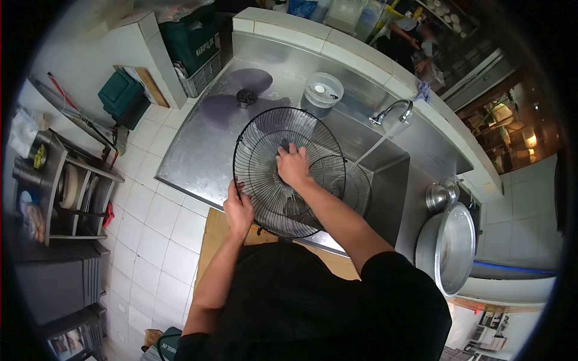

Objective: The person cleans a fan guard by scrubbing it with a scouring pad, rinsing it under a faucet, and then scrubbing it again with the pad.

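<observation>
A round black wire fan grille [259,141] is held tilted over the steel counter and the left part of the sink. My left hand [239,210] grips its rim at the lower left. Against the middle of the grille, my right hand [293,165] presses a dark, bunched thing, too small to make out. A second wire grille [359,186] lies in the sink, partly behind the first. Water runs from the curved faucet [394,111] into the sink [391,186].
Purple fan blades [226,111] lie on the counter beside a clear round tub [323,90]. Right of the sink are a large metal basin [456,249] and metal bowls [439,195]. A low tiled wall [355,54] runs behind; beyond it stands a person [404,45].
</observation>
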### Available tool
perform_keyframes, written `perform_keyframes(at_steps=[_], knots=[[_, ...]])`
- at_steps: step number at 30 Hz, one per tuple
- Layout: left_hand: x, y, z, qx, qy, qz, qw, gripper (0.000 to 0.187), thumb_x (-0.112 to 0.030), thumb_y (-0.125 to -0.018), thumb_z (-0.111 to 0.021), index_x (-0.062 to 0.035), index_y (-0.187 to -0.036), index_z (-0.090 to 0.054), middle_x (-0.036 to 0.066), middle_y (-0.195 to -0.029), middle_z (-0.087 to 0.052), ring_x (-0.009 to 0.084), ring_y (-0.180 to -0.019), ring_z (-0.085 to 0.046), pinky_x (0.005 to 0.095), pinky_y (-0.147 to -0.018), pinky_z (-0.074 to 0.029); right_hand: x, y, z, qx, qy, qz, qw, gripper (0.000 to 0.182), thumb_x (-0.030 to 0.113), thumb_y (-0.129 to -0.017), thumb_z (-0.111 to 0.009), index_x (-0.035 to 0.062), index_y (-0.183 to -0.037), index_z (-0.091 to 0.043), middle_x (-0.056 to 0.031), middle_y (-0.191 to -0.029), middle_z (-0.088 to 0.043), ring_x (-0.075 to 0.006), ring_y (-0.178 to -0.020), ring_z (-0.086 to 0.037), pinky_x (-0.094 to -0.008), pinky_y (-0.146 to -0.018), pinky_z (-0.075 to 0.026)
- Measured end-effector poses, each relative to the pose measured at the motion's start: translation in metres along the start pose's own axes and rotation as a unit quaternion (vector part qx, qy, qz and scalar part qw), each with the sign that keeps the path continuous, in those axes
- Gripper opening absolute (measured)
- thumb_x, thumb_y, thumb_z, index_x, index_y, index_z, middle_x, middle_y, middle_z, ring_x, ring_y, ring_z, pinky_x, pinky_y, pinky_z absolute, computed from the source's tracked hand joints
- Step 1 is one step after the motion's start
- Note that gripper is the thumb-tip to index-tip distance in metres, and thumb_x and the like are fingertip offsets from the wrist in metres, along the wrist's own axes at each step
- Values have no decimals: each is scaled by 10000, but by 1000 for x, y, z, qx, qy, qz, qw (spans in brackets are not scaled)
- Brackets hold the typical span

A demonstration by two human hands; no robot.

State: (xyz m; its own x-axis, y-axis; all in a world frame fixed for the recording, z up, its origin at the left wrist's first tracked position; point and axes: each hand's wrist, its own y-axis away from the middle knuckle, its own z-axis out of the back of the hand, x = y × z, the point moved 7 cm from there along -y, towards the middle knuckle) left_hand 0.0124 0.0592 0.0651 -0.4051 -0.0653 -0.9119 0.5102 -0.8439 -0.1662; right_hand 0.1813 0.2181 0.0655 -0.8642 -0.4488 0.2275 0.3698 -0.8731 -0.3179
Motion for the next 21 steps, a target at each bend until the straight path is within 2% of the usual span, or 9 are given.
perform_keyframes(at_steps=[5, 6, 8, 10, 12, 16, 18, 20, 21], knots=[[14, -5, 1, 6, -13, 28, 1000, 379, 32, -1022, -445, 68, -1392, -520, 213, -1183, -709, 257, -923, -751, 381, -750, -652, 72, 83, 7, 31, -109, 156, 981, 437, 253, -915, -673, 104, -1325, -653, -216, -1327, -566, -413, -1065, -545, -541, -838, -509], [16, -6, 3, -2, 1, 37, 999, 376, 15, -1000, -475, 48, -1368, -540, 216, -1142, -727, 325, -924, -747, 415, -773, -615, 79, 86, 12, 14, -124, 199, 972, 432, 249, -921, -664, 118, -1332, -648, -217, -1328, -563, -415, -1065, -547, -541, -834, -509], [14, -5, 7, -5, 10, 47, 999, 373, -2, -977, -505, 29, -1344, -559, 219, -1101, -744, 393, -926, -743, 449, -797, -578, 63, 49, 2, -12, -75, 186, 980, 429, 247, -943, -638, 141, -1359, -627, -210, -1334, -567, -417, -1066, -556, -547, -834, -510], [6, -4, 10, 6, 15, 79, 997, 374, -3, -984, -496, 27, -1352, -558, 224, -1102, -743, 399, -930, -741, 449, -796, -578, 34, 3, 6, -13, -99, 1, 995, 385, 218, -970, -608, 110, -1338, -634, -198, -1279, -584, -421, -1039, -562, -543, -854, -501], [3, -4, 9, 12, 24, 96, 995, 380, -1, -985, -495, 30, -1359, -554, 232, -1101, -741, 394, -939, -743, 443, -800, -578, 25, -17, -6, -86, -86, -59, 991, 376, 190, -975, -591, 75, -1331, -629, -211, -1187, -607, -411, -989, -561, -516, -851, -492], [15, -12, 8, -5, -4, 23, 1000, 408, 7, -986, -491, 42, -1390, -533, 243, -1094, -738, 358, -962, -754, 426, -794, -589, 107, 44, -2, 52, -150, 146, 976, 454, 197, -965, -608, 11, -1378, -583, -220, -1295, -587, -440, -1053, -531, -543, -888, -482], [19, -11, 13, 0, 1, 22, 1000, 416, 8, -985, -495, 46, -1398, -528, 244, -1090, -737, 360, -967, -753, 423, -799, -589, 113, 67, 1, 0, -215, 163, 963, 471, 199, -951, -628, 41, -1391, -575, -213, -1371, -555, -444, -1113, -518, -537, -911, -482], [21, -14, 15, 10, 6, 23, 1000, 425, 9, -984, -498, 50, -1406, -524, 244, -1087, -735, 362, -973, -751, 421, -805, -589, 103, 54, -5, 56, -189, 197, 961, 504, 204, -953, -634, 70, -1430, -548, -208, -1443, -517, -439, -1129, -529, -535, -923, -484], [26, -13, 11, 34, 41, 51, 997, 431, 1, -1019, -460, 33, -1448, -474, 210, -1154, -705, 288, -918, -750, 356, -683, -584, 96, 31, -1, 48, -171, 143, 974, 507, 178, -964, -627, 43, -1446, -543, -224, -1434, -534, -440, -1087, -548, -532, -936, -491]])
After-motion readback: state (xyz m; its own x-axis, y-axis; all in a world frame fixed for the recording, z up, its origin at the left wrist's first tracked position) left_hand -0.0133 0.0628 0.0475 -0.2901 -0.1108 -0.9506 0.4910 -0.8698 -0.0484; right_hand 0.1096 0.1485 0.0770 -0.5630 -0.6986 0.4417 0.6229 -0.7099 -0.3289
